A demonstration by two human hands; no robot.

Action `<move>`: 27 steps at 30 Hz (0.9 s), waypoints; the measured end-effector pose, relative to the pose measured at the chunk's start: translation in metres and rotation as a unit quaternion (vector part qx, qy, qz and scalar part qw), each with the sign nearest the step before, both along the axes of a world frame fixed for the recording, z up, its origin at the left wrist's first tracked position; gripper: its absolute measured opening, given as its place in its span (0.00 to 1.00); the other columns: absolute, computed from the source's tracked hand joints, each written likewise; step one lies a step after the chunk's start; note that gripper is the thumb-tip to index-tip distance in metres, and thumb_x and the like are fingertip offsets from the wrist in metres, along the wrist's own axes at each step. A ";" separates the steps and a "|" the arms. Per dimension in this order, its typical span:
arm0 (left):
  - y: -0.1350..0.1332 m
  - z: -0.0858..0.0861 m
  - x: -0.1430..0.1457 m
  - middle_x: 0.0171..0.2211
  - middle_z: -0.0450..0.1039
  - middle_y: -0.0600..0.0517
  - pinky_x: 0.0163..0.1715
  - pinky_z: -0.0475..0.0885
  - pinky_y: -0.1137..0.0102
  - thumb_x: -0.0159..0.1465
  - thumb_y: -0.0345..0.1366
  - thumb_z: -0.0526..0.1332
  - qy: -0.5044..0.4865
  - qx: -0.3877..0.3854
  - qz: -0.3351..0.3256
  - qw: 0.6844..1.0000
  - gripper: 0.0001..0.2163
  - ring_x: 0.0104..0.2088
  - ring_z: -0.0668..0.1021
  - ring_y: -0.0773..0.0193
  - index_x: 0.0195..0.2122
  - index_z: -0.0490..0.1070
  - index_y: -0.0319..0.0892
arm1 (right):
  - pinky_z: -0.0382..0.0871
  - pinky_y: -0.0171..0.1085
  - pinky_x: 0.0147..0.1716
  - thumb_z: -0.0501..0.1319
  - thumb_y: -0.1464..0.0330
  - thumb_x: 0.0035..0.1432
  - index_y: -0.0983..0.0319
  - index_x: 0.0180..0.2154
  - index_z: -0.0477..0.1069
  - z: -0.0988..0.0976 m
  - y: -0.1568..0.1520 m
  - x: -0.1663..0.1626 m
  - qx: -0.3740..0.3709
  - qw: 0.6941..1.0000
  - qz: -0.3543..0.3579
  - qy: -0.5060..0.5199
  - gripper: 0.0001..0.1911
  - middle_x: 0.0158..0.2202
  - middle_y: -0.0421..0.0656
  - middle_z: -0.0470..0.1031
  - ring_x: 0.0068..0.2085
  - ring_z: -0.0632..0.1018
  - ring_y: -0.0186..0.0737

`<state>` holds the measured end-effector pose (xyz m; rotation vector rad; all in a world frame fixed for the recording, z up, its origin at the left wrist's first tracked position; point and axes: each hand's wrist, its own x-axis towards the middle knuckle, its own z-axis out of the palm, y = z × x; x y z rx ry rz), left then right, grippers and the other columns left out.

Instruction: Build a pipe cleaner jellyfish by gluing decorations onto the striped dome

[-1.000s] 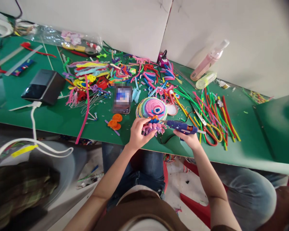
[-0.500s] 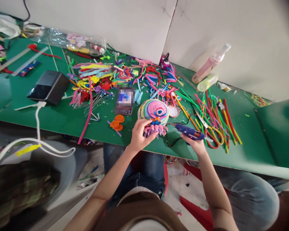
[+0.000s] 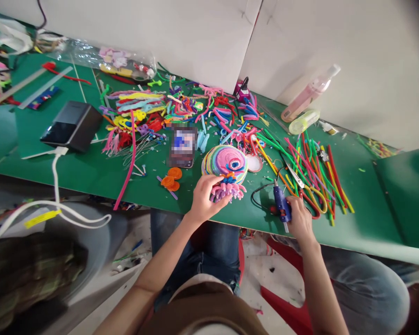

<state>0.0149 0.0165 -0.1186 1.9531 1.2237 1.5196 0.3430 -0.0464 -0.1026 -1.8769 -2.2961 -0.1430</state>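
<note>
My left hand (image 3: 205, 201) pinches the near edge of a rounded craft piece coiled from rainbow pipe cleaners (image 3: 226, 158). A blue-and-white ring decorates its top. Orange and blue bits and a pink-purple looped fringe (image 3: 230, 191) sit at the near side, close to my fingertips. To the right, my right hand (image 3: 300, 217) is closed at the side of a blue glue gun (image 3: 282, 203), held low over the table edge with its nozzle facing away from me. A glue stick pokes out of its rear, and its black cord (image 3: 254, 195) loops to the left.
Scissors (image 3: 300, 182) with yellow handles lie among loose pipe cleaners (image 3: 330, 172) on the right. A phone (image 3: 182, 146), orange discs (image 3: 171, 179) and a round white-faced lid (image 3: 254, 163) surround the craft piece. Left stands a dark power station (image 3: 71, 126); bottles (image 3: 310, 95) lean at the back.
My right hand has drawn the glue gun away from the craft piece, lowered it and turned its nozzle from leftward to away from me. My left hand keeps its hold.
</note>
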 end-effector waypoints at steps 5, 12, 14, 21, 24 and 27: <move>0.001 0.001 0.001 0.42 0.70 0.47 0.40 0.76 0.66 0.58 0.40 0.66 -0.009 0.014 -0.005 1.000 0.21 0.44 0.76 0.59 0.51 0.64 0.45 | 0.70 0.41 0.34 0.56 0.72 0.52 0.61 0.46 0.67 0.002 0.009 -0.010 -0.023 1.000 0.015 0.008 0.17 0.45 0.51 0.74 0.39 0.77 0.49; 0.000 0.001 0.000 0.42 0.70 0.47 0.40 0.76 0.65 0.58 0.40 0.66 -0.007 0.008 -0.004 1.000 0.20 0.44 0.76 0.59 0.51 0.65 0.44 | 0.68 0.37 0.29 0.62 0.63 0.52 0.60 0.34 0.70 0.022 0.015 -0.035 -0.017 0.964 -0.042 0.262 0.08 0.29 0.42 0.74 0.29 0.74 0.40; 0.000 0.001 -0.001 0.42 0.70 0.47 0.41 0.76 0.65 0.58 0.40 0.67 -0.007 0.017 -0.008 1.000 0.21 0.45 0.75 0.59 0.51 0.65 0.44 | 0.65 0.35 0.25 0.65 0.60 0.51 0.60 0.29 0.70 0.032 0.018 -0.048 -0.054 0.930 -0.071 0.357 0.10 0.24 0.38 0.71 0.24 0.70 0.36; 0.001 0.001 -0.001 0.43 0.69 0.47 0.42 0.76 0.65 0.57 0.37 0.68 -0.017 0.026 -0.009 0.999 0.20 0.44 0.75 0.59 0.50 0.66 0.43 | 0.60 0.33 0.21 0.67 0.59 0.47 0.60 0.20 0.63 0.040 0.042 -0.087 -0.117 0.878 -0.075 0.458 0.17 0.18 0.35 0.63 0.21 0.64 0.32; 0.001 0.001 0.000 0.43 0.69 0.47 0.41 0.76 0.65 0.57 0.38 0.67 -0.011 0.025 -0.005 1.000 0.19 0.44 0.75 0.59 0.49 0.66 0.43 | 0.60 0.33 0.21 0.66 0.59 0.47 0.60 0.20 0.64 0.031 0.047 -0.092 -0.125 0.870 -0.084 0.470 0.16 0.18 0.35 0.65 0.22 0.65 0.32; 0.001 0.001 0.000 0.42 0.69 0.47 0.40 0.76 0.65 0.58 0.39 0.67 -0.009 0.026 -0.003 1.000 0.19 0.43 0.75 0.59 0.49 0.66 0.43 | 0.61 0.33 0.21 0.67 0.58 0.46 0.60 0.21 0.65 0.028 0.048 -0.092 -0.126 0.861 -0.095 0.483 0.16 0.19 0.35 0.66 0.22 0.65 0.32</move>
